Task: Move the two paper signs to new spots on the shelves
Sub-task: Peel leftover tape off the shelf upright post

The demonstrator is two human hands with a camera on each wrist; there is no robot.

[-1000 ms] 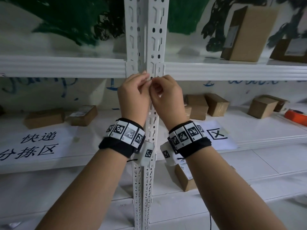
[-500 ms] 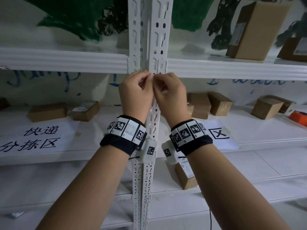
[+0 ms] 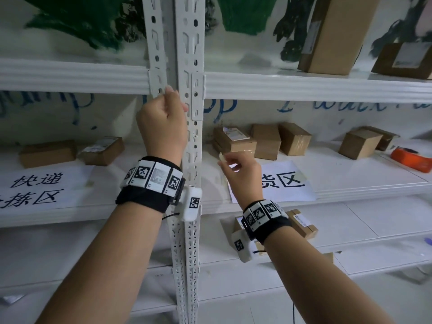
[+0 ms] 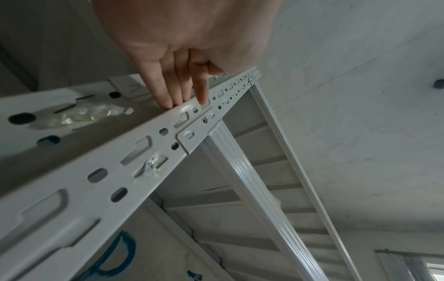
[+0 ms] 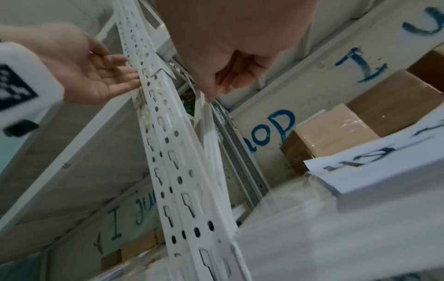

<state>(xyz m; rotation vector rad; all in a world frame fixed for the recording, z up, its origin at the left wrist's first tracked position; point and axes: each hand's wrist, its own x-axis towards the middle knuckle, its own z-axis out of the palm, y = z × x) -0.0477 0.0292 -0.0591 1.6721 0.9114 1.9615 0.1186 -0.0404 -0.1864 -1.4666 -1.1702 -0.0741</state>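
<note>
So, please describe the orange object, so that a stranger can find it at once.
Start at the white upright post and follow the middle shelf to its far right end. There lies the orange object, past the brown cardboard boxes; it is the only bright-coloured thing on that shelf.

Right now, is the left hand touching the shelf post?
Touching. The left wrist view shows the left hand's fingertips resting straight on the shelf post; the head view agrees.

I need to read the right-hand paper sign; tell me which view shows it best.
Head view: the right paper sign lies flat on the middle shelf, two characters readable, its left part behind the right hand. The right wrist view shows only a blurred corner; the left wrist view shows none.
</note>
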